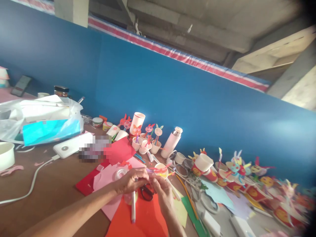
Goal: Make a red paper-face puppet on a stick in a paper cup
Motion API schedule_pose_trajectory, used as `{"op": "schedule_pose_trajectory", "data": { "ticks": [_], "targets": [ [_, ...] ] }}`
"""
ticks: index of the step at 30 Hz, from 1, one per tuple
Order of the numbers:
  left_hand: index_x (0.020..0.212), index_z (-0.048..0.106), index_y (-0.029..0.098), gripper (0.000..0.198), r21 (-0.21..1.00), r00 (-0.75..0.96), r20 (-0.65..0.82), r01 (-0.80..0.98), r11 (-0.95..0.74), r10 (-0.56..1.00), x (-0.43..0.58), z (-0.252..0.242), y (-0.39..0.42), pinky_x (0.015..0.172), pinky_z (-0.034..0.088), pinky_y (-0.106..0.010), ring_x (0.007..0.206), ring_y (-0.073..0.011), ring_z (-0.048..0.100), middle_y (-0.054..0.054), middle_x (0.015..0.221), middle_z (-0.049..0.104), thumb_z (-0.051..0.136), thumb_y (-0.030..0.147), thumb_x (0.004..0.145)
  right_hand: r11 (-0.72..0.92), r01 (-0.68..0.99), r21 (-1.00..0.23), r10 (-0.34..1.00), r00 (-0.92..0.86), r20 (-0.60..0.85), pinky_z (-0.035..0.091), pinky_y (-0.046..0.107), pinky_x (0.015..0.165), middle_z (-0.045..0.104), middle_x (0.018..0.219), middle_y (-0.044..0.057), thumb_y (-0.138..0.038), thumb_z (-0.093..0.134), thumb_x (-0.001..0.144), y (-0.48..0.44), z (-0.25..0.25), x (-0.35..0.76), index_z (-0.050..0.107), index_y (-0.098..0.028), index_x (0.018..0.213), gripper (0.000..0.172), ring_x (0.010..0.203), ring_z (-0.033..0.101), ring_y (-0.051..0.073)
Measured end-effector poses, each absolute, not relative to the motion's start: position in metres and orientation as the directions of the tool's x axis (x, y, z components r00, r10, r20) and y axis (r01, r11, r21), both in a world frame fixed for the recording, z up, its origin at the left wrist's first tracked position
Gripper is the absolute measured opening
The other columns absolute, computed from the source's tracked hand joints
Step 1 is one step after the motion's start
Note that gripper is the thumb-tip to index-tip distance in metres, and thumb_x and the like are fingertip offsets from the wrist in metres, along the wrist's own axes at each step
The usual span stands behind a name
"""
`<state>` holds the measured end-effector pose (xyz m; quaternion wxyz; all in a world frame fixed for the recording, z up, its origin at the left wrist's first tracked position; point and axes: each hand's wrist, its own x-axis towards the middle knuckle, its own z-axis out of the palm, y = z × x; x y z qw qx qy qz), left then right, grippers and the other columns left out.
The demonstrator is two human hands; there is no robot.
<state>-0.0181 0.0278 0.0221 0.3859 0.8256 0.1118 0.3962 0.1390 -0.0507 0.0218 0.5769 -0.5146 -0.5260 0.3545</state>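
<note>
My left hand [130, 180] and my right hand [163, 191] meet above the craft papers, fingertips pinched close together. Whatever lies between them is small and mostly hidden; I cannot make it out. Just past the fingertips, thin red and purple pieces show in front of a paper cup [163, 175], and I cannot tell whether they are held. Scissors with dark handles [147, 194] lie beneath the hands. A white marker [133, 207] rests on a sheet of orange-red paper [145, 219]. Beside my left wrist sits a roll of clear tape [120, 173] on pink paper [106, 179].
Paper cups with rabbit-like paper figures [149, 129] stand by the blue partition [197, 98], next to a pink thermos [172, 141]. More decorated cups [256, 191] crowd the right. On the left are a power bank [74, 144], its white cable [34, 182] and a plastic bag [49, 112].
</note>
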Motion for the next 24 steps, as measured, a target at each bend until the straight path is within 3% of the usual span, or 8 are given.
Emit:
{"op": "schedule_pose_trajectory", "data": {
  "ticks": [9, 24],
  "targets": [
    [0.08, 0.063, 0.015, 0.021, 0.742, 0.677, 0.529, -0.076, -0.666, 0.512, -0.0165, 0.0185, 0.0276, 0.064, 0.04, -0.024, 0.07, -0.0134, 0.052, -0.002, 0.075, 0.057, 0.05, 0.029, 0.086, 0.185, 0.03, -0.982, 0.963, 0.193, 0.188, 0.036, 0.019, 0.05, 0.053, 0.055, -0.003, -0.039, 0.064, 0.075, -0.0492, 0.0201, 0.1383, 0.063, -0.016, 0.066, 0.025, 0.051, 0.043, 0.008],
    [0.074, 0.056, 0.015, 0.009, 0.833, 0.635, 0.42, 0.013, -0.553, 0.649, -0.0149, 0.0223, 0.0223, 0.061, 0.04, -0.022, 0.066, -0.0129, 0.05, -0.001, 0.071, 0.056, 0.051, 0.021, 0.077, 0.206, -0.006, -0.979, 0.956, 0.213, 0.2, 0.036, 0.021, 0.051, 0.051, 0.058, -0.003, -0.039, 0.056, 0.082, -0.0498, 0.0158, 0.1399, 0.059, -0.018, 0.07, 0.025, 0.053, 0.042, 0.01]
  ]
}}
